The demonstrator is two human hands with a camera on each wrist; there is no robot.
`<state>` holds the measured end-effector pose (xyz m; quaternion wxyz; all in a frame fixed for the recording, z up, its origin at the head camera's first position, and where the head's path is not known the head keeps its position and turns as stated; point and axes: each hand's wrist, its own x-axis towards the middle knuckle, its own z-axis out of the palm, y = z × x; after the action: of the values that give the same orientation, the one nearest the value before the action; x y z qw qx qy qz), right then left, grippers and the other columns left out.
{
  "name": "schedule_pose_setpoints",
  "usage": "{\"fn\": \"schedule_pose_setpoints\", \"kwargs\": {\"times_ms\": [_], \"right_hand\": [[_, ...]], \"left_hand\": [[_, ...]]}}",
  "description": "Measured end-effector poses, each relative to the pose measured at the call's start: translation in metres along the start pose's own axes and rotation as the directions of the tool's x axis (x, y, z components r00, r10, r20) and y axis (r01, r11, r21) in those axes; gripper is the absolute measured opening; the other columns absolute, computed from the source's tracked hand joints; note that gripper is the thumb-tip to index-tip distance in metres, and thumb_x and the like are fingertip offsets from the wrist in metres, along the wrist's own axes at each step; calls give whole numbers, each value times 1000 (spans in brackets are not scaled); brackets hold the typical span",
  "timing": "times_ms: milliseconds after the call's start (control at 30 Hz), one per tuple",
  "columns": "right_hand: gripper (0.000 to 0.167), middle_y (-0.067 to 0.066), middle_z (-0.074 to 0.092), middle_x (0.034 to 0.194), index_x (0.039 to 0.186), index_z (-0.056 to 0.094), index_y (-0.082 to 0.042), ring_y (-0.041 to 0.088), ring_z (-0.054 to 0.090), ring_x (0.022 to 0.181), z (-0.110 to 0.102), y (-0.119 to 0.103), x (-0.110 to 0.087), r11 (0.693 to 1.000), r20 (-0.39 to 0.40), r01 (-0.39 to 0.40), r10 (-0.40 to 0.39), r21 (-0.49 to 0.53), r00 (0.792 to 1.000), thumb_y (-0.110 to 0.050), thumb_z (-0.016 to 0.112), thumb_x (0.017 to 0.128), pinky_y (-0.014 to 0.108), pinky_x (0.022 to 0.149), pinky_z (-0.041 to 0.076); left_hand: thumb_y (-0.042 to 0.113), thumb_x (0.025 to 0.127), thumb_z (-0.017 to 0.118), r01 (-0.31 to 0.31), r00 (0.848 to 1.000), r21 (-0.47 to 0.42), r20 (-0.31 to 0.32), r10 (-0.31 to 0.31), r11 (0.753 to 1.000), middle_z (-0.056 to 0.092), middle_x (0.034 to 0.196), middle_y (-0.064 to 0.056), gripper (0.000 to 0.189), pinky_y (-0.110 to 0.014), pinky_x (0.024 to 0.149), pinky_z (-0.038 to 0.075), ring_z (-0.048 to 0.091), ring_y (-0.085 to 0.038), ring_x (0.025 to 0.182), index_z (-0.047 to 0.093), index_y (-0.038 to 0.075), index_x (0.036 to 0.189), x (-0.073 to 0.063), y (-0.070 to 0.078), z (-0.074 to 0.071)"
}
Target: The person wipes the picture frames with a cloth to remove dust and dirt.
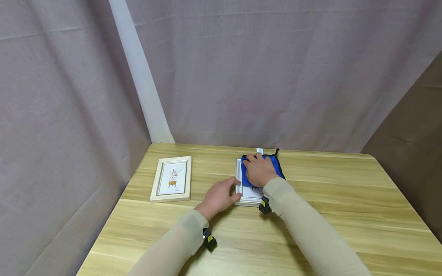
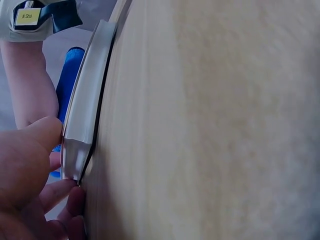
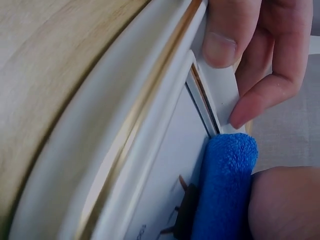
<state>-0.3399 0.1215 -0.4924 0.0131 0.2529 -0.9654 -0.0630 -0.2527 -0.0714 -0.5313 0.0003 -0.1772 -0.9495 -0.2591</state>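
Note:
A white picture frame [image 1: 238, 199] lies face up on the wooden table, its picture partly covered by a blue cloth [image 1: 244, 176] with black edging. On top of the cloth my right hand [image 1: 259, 168] presses down with its fingers spread. My left hand [image 1: 219, 195] holds the frame at its left edge and near corner. In the right wrist view, the left thumb [image 3: 220, 47] rests on the frame's face, with a bent finger [image 3: 260, 100] beside it. The left wrist view shows the frame's side [image 2: 90, 90] close against the tabletop.
A second, cream picture frame [image 1: 170, 197] with a potted-plant picture lies to the left on the table [image 1: 328, 199]. Grey curtains [image 1: 241, 76] hang behind the table and at its left. A dark cloth panel [image 1: 411, 134] hangs at the right.

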Motion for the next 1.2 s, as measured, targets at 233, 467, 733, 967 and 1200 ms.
{"fn": "schedule_pose_setpoints", "kwargs": {"times_ms": [233,467,733,967,1200], "right_hand": [[47,13,53,162,156,63,-12,43,49,142,-1,5,-5,1000,2,-6,6,24,1000,-31,59,113,70,108,48],[49,14,55,160,157,63,-12,43,50,141,1,15,-9,999,11,-32,31,29,999,-32,60,112,71,108,47],[49,18,54,158,156,63,-10,44,51,136,-3,29,-17,999,49,-44,45,-11,998,-32,59,113,70,104,50],[48,22,54,153,155,63,-8,47,49,136,-8,47,-28,998,58,-60,62,-35,996,-32,57,114,72,104,49],[48,22,55,151,154,64,-8,48,52,133,1,61,-36,996,41,-84,83,5,996,-31,57,113,72,99,52]], "left_hand": [[39,103,74,26,1000,12,4,-26,1000,56,73,7,39,-40,76,56,61,-18,81,68,25,139,-1,2,-2],[38,102,75,37,999,0,1,-37,999,56,71,6,38,-36,70,53,59,-17,75,69,25,137,0,2,-2],[36,102,75,33,999,-5,-11,-33,999,55,70,6,38,-34,66,51,56,-16,69,69,23,137,2,0,0],[37,102,74,40,999,-6,-8,-40,999,53,69,6,40,-34,67,51,55,-17,70,68,22,139,5,-1,-1],[41,103,72,2,1000,19,1,-2,1000,66,84,5,41,-38,76,56,64,-19,81,68,23,140,6,-4,2]]}}
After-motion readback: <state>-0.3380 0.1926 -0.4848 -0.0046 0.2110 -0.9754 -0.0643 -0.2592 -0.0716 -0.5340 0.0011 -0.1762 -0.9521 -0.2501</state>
